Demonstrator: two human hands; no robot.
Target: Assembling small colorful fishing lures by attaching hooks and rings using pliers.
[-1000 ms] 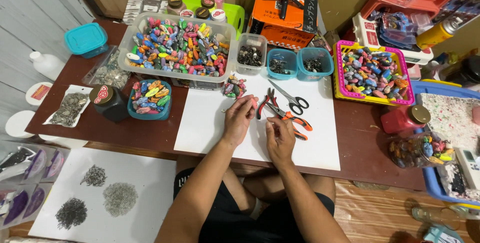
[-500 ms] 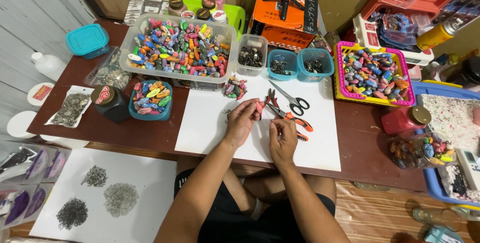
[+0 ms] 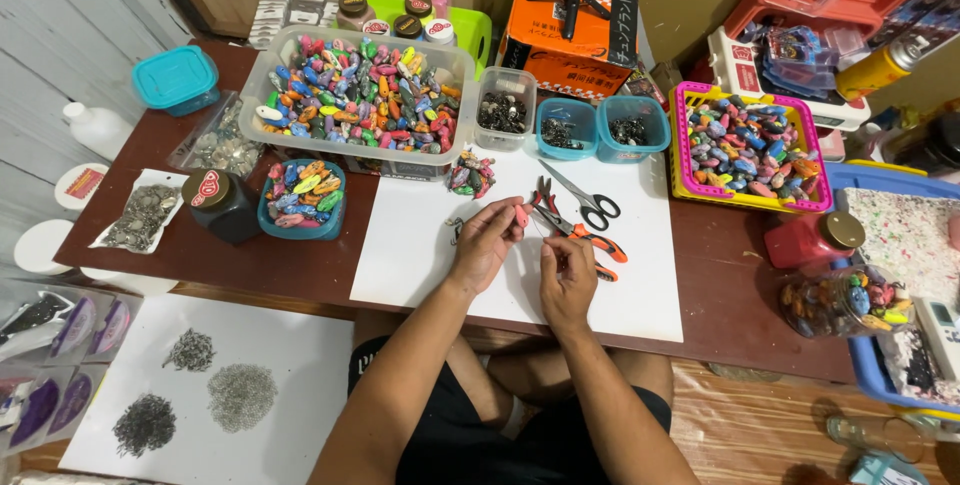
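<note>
White sheet lay on table, before person. Both hands over sheet: left hand left of right hand, close together. Pliers and scissors lay on sheet just behind hands. Large tub of lures stood behind sheet's left end; small bowl of lures left of sheet, jar beside it. Three small containers in row behind scissors. Basket of lures right of sheet.
</note>
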